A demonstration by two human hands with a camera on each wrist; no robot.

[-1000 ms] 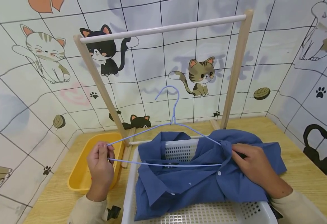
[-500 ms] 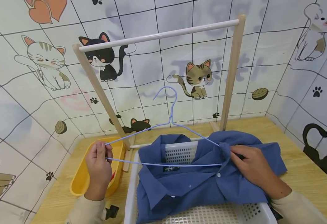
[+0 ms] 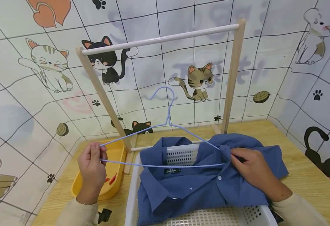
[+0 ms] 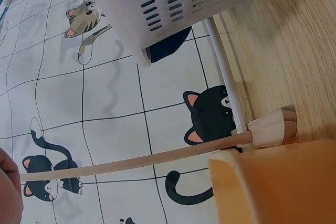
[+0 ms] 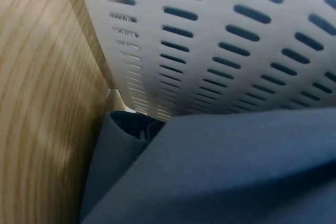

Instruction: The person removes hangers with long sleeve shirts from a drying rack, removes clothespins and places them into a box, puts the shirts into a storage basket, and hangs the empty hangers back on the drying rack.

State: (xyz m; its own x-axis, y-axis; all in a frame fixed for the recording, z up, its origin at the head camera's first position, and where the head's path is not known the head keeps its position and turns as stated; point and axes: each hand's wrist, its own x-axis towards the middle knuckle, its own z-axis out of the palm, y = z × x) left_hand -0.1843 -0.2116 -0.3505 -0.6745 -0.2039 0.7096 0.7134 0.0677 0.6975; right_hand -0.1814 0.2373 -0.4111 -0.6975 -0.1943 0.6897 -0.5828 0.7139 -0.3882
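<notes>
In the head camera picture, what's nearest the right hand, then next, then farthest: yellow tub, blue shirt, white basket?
From the right hand:
1. Blue shirt: gripped by it.
2. White basket: lower, mostly to the hand's left.
3. Yellow tub: beyond the basket, far left.

Cat-print walls; wood-grain table

Two hands in play, one hanger, one shirt, one basket, one tub, and look, two red pieces showing! One rack, one counter!
</notes>
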